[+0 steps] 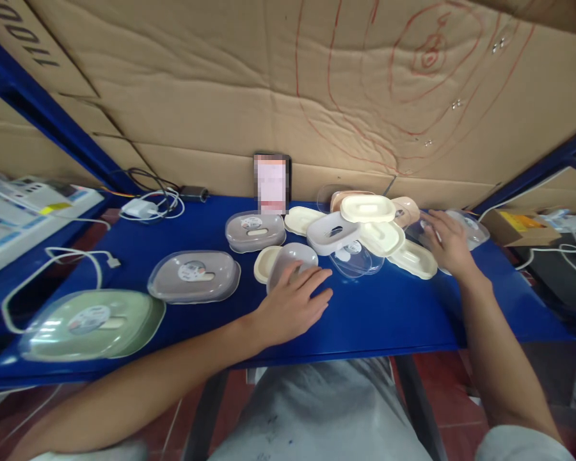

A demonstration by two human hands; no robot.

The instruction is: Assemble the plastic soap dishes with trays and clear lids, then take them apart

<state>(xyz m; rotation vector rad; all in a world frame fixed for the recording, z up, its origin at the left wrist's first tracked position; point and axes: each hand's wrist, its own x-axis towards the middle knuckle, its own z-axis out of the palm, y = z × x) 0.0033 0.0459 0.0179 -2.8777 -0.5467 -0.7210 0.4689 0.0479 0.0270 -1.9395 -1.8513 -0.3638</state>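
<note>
Grey tray [292, 258] under left hand [292, 306]; piled lids [367, 228] crowd right hand [447, 243].

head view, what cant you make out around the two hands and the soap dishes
- Grey lid: near edge hidden under the left hand.
- Clear lid: mostly covered by the right hand.
- Round labels on the grey dish: print too small.
- Phone: screen blurred.
</note>
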